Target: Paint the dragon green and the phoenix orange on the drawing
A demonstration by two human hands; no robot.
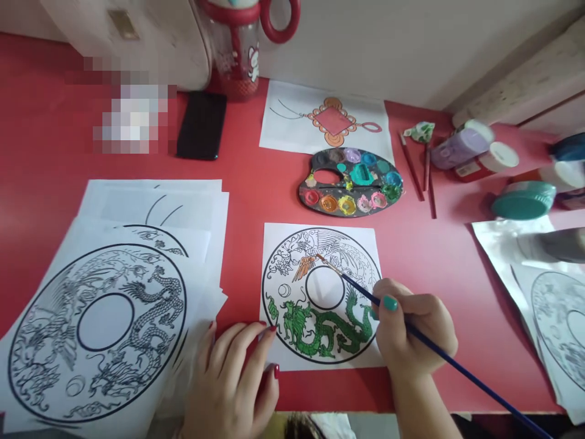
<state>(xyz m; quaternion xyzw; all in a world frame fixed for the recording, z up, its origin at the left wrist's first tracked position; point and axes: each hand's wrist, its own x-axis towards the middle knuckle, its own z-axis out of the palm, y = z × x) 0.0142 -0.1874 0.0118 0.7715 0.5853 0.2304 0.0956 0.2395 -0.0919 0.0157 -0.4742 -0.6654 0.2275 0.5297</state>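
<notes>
A blue-handled paintbrush [439, 350] is pinched in my right hand [414, 326], its tip on the wing of the phoenix in a printed picture [329, 363]. That wing is partly orange, and the dragon [322, 326] below it is painted green. The rest of the phoenix shows only black outlines. My left hand [235, 366] lies with fingers apart at the picture's lower left edge, fingertips near or on the paper, and holds nothing. Just beyond the picture sits a dark paint palette [354, 190] with several coloured wells.
A stack of uncoloured printed sheets [105, 329] lies at left. Behind are a black phone [201, 125], a red-lidded bottle [235, 55] and a knot drawing [287, 131]. Brushes [414, 167], paint jars [523, 200] and more sheets [555, 317] are at right.
</notes>
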